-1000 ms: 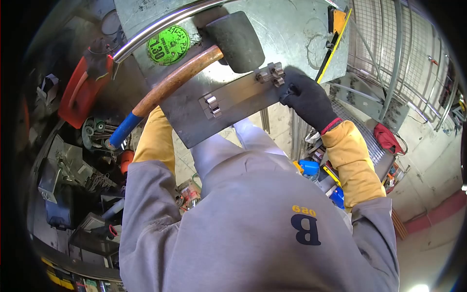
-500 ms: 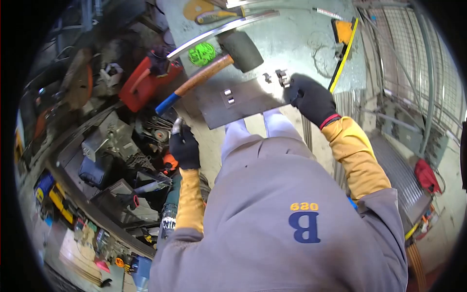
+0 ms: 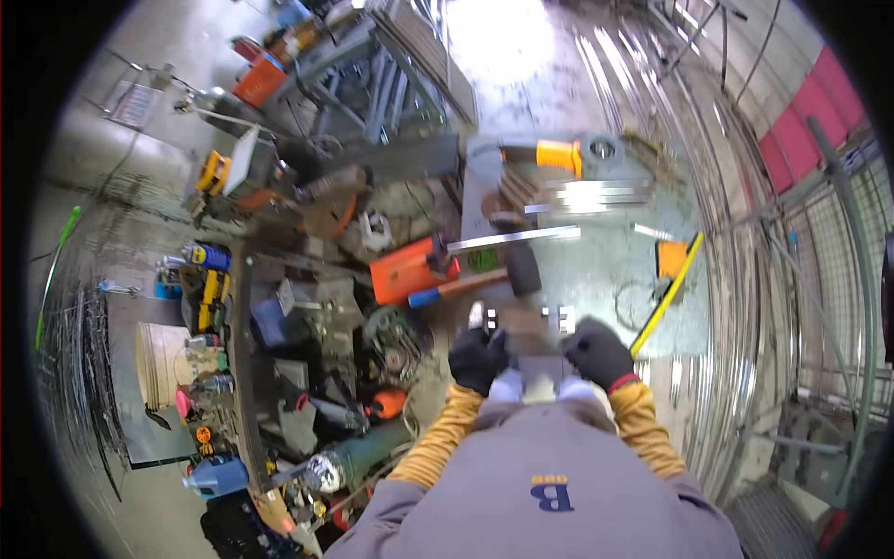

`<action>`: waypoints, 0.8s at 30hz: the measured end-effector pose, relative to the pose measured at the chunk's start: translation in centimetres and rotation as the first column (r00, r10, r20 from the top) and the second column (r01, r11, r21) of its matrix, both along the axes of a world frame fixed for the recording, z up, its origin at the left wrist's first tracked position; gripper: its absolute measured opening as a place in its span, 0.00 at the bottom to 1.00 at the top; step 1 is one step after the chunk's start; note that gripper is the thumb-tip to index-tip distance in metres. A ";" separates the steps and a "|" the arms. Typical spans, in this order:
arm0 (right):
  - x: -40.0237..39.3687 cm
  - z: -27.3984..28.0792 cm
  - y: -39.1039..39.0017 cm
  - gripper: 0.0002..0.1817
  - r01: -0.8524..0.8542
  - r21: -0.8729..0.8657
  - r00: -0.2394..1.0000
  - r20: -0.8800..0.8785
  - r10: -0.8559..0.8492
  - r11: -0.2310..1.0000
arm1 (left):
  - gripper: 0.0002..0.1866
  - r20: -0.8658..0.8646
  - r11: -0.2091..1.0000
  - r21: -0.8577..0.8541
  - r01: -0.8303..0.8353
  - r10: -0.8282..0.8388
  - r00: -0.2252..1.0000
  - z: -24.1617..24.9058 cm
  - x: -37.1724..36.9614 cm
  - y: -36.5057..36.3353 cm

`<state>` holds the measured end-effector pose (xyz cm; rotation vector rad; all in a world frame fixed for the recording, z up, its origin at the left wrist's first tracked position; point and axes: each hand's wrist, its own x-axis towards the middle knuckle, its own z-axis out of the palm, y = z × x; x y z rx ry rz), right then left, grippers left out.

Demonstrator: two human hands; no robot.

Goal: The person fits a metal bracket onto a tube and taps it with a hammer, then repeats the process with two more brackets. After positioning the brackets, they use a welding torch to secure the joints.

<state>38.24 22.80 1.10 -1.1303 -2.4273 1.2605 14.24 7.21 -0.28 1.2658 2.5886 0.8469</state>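
A flat metal plate (image 3: pixel 527 325) with small shiny metal clips near both ends lies across the near edge of the worktable, in front of my body. My right hand (image 3: pixel 602 353), in a black glove with a red cuff, is closed on the plate's right end. At the left end, my left hand (image 3: pixel 478 359), also black-gloved, has its fingers curled against the plate's edge. A small pale tip sticks up from that hand, too blurred to name. Just beyond the plate lies a mallet (image 3: pixel 524 270) with a black head and a wooden, blue-ended handle.
On the worktable (image 3: pixel 605 293) are a metal strip (image 3: pixel 514 239), a green round item (image 3: pixel 481 260), an orange magnetic square (image 3: pixel 670 260), a yellow rule (image 3: pixel 668 296) and an orange angle grinder (image 3: pixel 561 157). A red-orange case (image 3: pixel 407 277) and cluttered tools stand left; a mesh rack is right.
My left hand has moved from beside the table to the plate's left end. My view has lifted and widened, showing more of the table and floor. The right hand stays on the plate.
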 end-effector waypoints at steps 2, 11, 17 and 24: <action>0.3 1.2 0.2 0.19 -0.032 -0.168 0.993 0.110 0.051 0.985 | 0.39 -0.056 1.000 0.001 0.026 -0.026 0.998 -0.8 -0.1 0.1; -1.4 1.4 -5.9 0.24 0.009 -0.784 0.894 -0.272 -0.357 0.620 | 0.35 0.027 0.993 -0.077 0.095 -0.093 0.995 0.3 -1.1 0.5; -4.5 -0.7 -10.1 0.31 0.036 -0.920 0.876 -0.159 -0.456 0.390 | 0.31 0.072 0.961 -0.035 0.273 -0.270 0.960 0.4 -1.7 -1.1; -8.3 -3.2 -12.0 0.33 -0.004 -0.972 0.806 -0.142 -0.574 0.235 | 0.16 0.077 0.890 0.083 0.449 -0.455 0.887 2.3 -3.5 -2.9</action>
